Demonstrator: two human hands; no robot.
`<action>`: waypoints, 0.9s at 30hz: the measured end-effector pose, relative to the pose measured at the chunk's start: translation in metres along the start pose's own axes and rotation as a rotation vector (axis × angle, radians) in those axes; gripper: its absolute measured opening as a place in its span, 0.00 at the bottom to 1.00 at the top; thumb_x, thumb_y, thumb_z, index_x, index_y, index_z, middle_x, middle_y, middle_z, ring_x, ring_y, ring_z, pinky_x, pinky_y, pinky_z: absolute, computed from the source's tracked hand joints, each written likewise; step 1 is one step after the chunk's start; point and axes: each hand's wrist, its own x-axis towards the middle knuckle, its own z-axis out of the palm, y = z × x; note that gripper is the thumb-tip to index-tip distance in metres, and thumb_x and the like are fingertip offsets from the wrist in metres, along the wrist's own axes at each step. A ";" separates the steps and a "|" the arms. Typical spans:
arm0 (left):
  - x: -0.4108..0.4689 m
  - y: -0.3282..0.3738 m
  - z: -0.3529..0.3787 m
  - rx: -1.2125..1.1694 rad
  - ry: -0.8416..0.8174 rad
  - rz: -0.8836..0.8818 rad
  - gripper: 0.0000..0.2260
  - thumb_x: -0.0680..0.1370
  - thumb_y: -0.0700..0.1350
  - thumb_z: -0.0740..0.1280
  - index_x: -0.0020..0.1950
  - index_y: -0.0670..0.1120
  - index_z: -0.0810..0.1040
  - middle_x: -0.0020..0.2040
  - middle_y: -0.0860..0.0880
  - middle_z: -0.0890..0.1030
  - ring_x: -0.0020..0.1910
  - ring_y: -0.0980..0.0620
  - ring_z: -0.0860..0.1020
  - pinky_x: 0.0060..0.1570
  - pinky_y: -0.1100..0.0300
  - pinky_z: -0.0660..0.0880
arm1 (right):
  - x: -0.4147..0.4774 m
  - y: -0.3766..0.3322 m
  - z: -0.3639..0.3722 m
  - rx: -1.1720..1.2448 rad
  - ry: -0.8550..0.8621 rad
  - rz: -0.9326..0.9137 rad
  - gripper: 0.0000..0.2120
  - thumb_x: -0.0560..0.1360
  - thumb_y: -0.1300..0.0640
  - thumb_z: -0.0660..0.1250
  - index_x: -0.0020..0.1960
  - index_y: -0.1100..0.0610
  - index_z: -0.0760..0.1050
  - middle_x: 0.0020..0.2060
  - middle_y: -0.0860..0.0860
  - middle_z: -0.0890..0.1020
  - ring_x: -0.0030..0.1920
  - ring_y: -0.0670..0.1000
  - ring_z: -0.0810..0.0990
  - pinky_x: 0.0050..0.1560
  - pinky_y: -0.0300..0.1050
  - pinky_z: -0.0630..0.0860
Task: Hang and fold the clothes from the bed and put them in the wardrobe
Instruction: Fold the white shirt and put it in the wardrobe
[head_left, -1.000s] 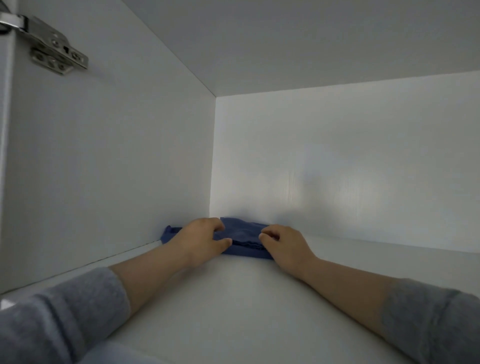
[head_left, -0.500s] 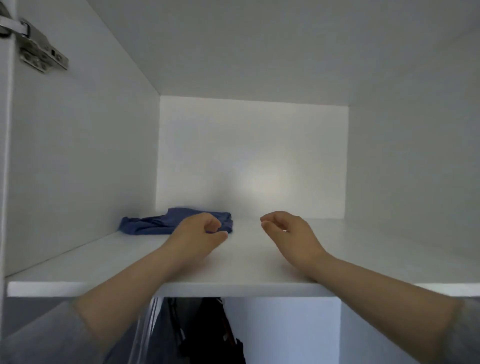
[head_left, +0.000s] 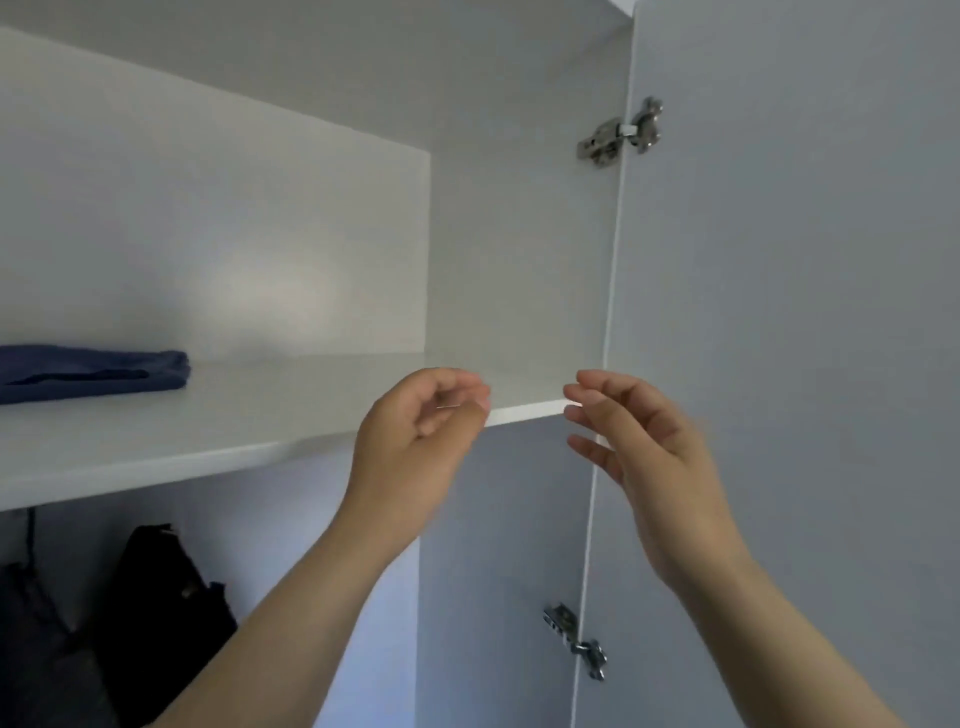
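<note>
A folded blue garment (head_left: 98, 371) lies on the white upper shelf (head_left: 156, 441) of the wardrobe, at the far left. My left hand (head_left: 415, 441) hovers in front of the shelf's edge with loosely curled fingers and holds nothing. My right hand (head_left: 639, 441) is raised beside it near the shelf's right end, fingers relaxed and spread, also with nothing in it. Both hands are well to the right of the blue garment and apart from it.
Dark clothes (head_left: 156, 613) hang in the compartment below the shelf at the lower left. The wardrobe's right door (head_left: 805, 312) stands open, with metal hinges at its upper (head_left: 621, 132) and lower (head_left: 576, 642) inner edge.
Both hands let go of the blue garment and drew back off the shelf toward the right. The view has swung right, so the garment now sits at the far left.
</note>
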 end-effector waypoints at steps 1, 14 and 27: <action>-0.012 0.000 0.019 -0.053 -0.023 -0.003 0.06 0.76 0.40 0.70 0.51 0.48 0.82 0.49 0.54 0.85 0.50 0.58 0.82 0.59 0.51 0.78 | -0.011 -0.006 -0.016 -0.017 0.029 -0.016 0.06 0.77 0.58 0.68 0.52 0.51 0.81 0.50 0.51 0.85 0.52 0.48 0.83 0.49 0.41 0.81; -0.173 0.009 0.246 -0.520 -0.305 -0.124 0.11 0.71 0.44 0.68 0.52 0.44 0.80 0.48 0.48 0.85 0.51 0.49 0.83 0.58 0.48 0.78 | -0.161 -0.066 -0.239 -0.276 0.490 0.018 0.16 0.67 0.48 0.75 0.53 0.51 0.82 0.49 0.50 0.86 0.51 0.51 0.84 0.55 0.43 0.80; -0.288 0.019 0.422 -0.576 -0.647 -0.290 0.11 0.71 0.44 0.69 0.52 0.44 0.80 0.48 0.47 0.85 0.50 0.48 0.83 0.55 0.51 0.80 | -0.259 -0.098 -0.413 -0.419 0.795 0.144 0.19 0.67 0.48 0.70 0.55 0.54 0.80 0.48 0.50 0.86 0.51 0.50 0.84 0.56 0.43 0.80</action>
